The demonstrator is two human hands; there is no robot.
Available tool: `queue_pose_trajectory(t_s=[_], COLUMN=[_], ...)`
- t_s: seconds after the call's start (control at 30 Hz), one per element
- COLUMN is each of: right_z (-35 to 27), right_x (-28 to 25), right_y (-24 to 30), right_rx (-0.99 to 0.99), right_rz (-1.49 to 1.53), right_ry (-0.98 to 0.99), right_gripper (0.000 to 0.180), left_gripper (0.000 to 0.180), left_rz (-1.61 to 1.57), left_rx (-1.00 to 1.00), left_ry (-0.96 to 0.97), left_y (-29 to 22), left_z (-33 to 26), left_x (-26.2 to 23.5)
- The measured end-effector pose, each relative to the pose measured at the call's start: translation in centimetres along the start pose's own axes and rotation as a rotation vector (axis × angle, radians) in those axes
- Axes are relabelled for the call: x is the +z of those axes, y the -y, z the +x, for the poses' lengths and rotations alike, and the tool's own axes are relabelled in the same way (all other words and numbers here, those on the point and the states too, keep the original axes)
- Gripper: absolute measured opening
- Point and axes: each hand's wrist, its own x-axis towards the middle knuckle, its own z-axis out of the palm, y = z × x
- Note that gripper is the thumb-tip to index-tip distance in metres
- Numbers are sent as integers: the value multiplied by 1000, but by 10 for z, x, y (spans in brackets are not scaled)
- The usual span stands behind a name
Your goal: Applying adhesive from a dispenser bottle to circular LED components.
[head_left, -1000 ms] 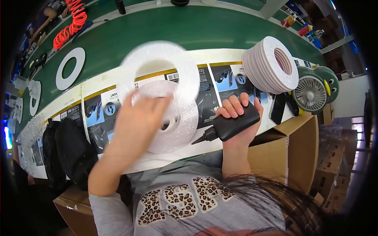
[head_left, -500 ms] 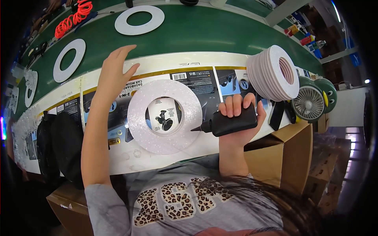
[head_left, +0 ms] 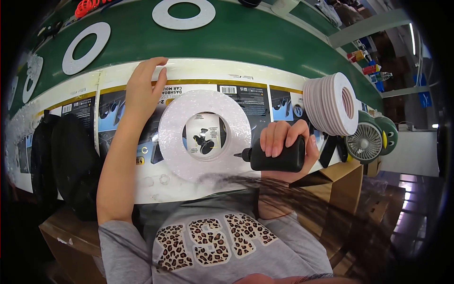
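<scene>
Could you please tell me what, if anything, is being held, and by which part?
The right hand holds a black bottle by its body, nozzle free; the left hand holds nothing.

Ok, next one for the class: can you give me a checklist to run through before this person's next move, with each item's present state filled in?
1. Left hand free: ok, empty, thumb apart from the fingers.
2. Black bottle held: ok, the right hand grips it.
3. Nozzle clear of the near white ring: cannot tell, its tip shows by the ring's right side, height unclear.
4. Near white ring lying flat on the printed sheets: ok.
5. Enough left in the bottle: cannot tell, its walls look opaque.
6. Loose hair off the ring: cannot tell, strands cross its near edge in view.
</scene>
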Motion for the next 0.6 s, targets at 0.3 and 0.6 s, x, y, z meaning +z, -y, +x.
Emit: queue_pose_trajectory(t_s=[0.3,0.6], right_z=[-3,-3], right_x=[1,1], right_y=[-8,-3], right_rx=[12,-2], right_rz=[20,53], right_ry=[-12,-38], right_gripper=[37,37], left_gripper=[17,15], left_rz=[-107,-15], left_rx=[-87,-20], left_ry=[2,7], left_y=[1,4], left_z=[-6,2], left_x=[-1,2])
